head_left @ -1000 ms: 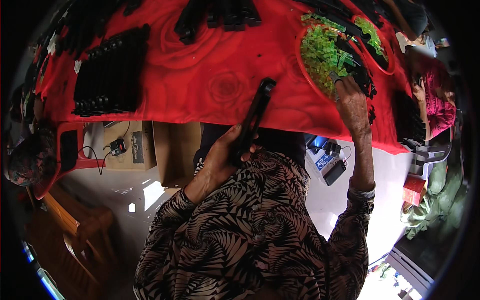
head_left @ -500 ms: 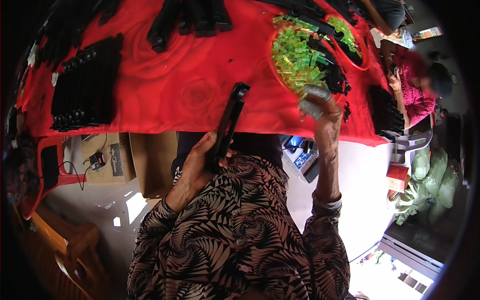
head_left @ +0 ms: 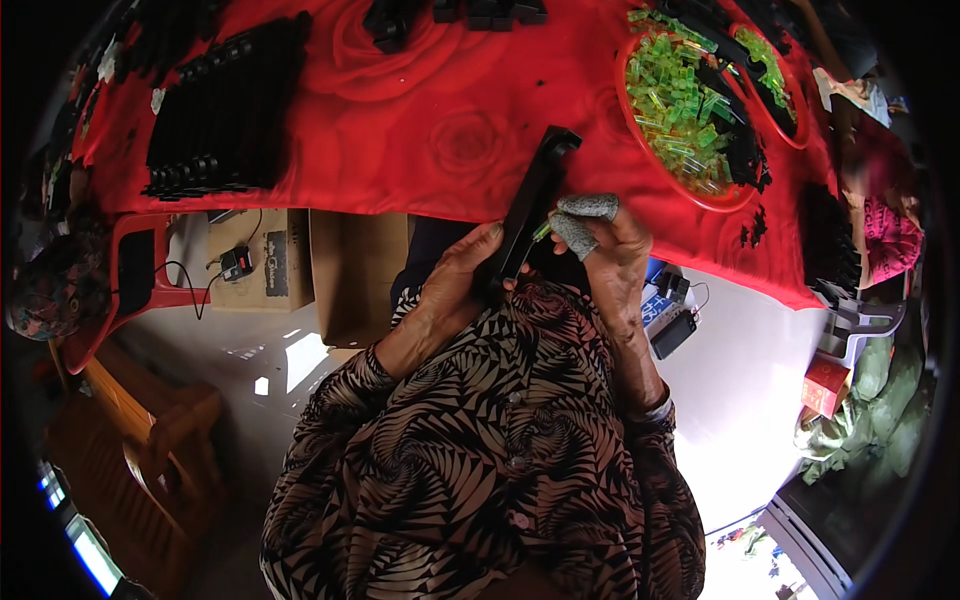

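**Red-Draped Table (head_left: 400,130), Close Work at the Near Edge**

Covered in rose-patterned cloth, and stacked at the left with a row of long black parts (head_left: 225,120). On the right side of the cloth: a red-rimmed tray (head_left: 715,205), heaped with translucent green pieces (head_left: 670,95) next to small black bits (head_left: 745,145).

Held in front of the torso, near the table's edge and tilted up toward the far right: a slim black bar (head_left: 535,190), grasped low in the left hand (head_left: 450,285), fingers (head_left: 511,284) wrapped round the lower part, thumb along the side. Poised close at the bar's right flank: the right hand (head_left: 618,255), with grey-sleeved fingertips (head_left: 577,237) pinching a small green piece (head_left: 542,232). Impossible to tell from this angle: any contact between piece and bar.

Judging by looks, light for its length and stiff, probably smooth plastic, apt to turn in a loose hold; best gripped round the lower part, clear of the flank facing the green piece. Likely lighter, harder and more slippery, perhaps brittle: the green piece, best pinched by its outer end.

Visible beyond, at far right: a co-worker in pink (head_left: 890,240). Below the table: a cardboard box (head_left: 345,265).
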Motion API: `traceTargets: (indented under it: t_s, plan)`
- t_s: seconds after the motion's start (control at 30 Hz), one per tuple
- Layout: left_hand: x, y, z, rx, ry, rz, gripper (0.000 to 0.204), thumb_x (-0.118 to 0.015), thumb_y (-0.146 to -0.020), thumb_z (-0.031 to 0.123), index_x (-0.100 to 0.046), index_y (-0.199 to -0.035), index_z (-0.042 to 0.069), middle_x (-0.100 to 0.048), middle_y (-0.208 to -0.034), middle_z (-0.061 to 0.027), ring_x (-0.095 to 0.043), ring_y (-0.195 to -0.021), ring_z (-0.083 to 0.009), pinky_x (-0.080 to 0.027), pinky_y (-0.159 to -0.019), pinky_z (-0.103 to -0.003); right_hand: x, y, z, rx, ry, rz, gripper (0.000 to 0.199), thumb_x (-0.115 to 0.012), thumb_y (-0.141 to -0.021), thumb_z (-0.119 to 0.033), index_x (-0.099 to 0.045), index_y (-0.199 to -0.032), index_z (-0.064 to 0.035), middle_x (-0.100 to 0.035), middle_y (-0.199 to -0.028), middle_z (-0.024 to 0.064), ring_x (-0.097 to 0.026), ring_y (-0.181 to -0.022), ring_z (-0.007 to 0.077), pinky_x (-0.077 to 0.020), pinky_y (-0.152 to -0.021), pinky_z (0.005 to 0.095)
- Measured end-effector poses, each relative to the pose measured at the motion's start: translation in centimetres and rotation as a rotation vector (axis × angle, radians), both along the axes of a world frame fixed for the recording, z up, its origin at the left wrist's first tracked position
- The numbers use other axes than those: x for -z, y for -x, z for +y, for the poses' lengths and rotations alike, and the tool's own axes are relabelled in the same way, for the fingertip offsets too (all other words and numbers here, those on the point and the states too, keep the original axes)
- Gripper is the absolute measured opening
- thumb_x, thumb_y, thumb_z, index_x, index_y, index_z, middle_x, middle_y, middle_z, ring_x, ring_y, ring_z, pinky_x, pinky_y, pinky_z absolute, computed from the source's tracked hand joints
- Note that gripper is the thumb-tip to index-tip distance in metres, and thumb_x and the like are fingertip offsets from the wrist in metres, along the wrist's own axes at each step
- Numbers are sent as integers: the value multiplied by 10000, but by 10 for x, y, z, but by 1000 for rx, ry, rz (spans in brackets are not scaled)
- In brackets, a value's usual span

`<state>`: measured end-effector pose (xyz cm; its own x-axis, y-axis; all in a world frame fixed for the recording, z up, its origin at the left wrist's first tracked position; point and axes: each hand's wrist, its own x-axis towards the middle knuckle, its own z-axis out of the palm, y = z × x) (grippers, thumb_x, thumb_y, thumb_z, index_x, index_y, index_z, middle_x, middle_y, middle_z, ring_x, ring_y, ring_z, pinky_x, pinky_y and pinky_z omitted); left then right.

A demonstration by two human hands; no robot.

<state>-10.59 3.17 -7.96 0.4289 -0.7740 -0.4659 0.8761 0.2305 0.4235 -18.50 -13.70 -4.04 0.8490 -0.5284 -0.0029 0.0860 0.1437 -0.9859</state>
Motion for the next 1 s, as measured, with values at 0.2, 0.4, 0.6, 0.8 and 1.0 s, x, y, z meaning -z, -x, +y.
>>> traceTargets:
  t_s: [0.2,0.4,0.6,0.8,1.0]
  plan:
    - [6,1,-2,-16,1,-27,367,-598,-978,339,-593,-1167,24,-648,-960,-51,-628,-784,-136,-500,-644,-249,-2,-1,19,107,217,-18,224,-676,-820,124,-641,-1013,17,-703,-909,47,-675,-787,88,-521,-659,219]
    - [9,0,-3,-13,50,-19,330,-601,-976,324,-601,-1137,36,-653,-943,-40,-623,-771,-120,-497,-651,-253,2,-8,25,135,466,28,175,-708,-781,104,-653,-930,31,-657,-842,78,-643,-657,113,-514,-591,245]
    - [13,-1,-1,-4,88,0,308,-593,-983,305,-614,-1131,36,-662,-908,-34,-625,-766,-116,-501,-651,-255,-4,-8,29,128,607,68,232,-675,-729,129,-646,-935,27,-635,-894,100,-621,-663,163,-514,-589,280]
    - [13,-1,-1,-20,68,18,285,-603,-979,276,-620,-1143,44,-672,-932,-33,-633,-779,-112,-505,-649,-251,-4,-6,29,105,699,85,314,-635,-657,128,-638,-953,26,-616,-936,107,-597,-680,194,-508,-591,294]
    - [9,0,-3,-41,19,40,283,-618,-970,257,-620,-1152,41,-673,-941,-27,-630,-779,-108,-503,-649,-249,-6,-4,30,108,751,80,376,-602,-620,137,-635,-979,33,-604,-922,108,-585,-661,198,-506,-578,303]
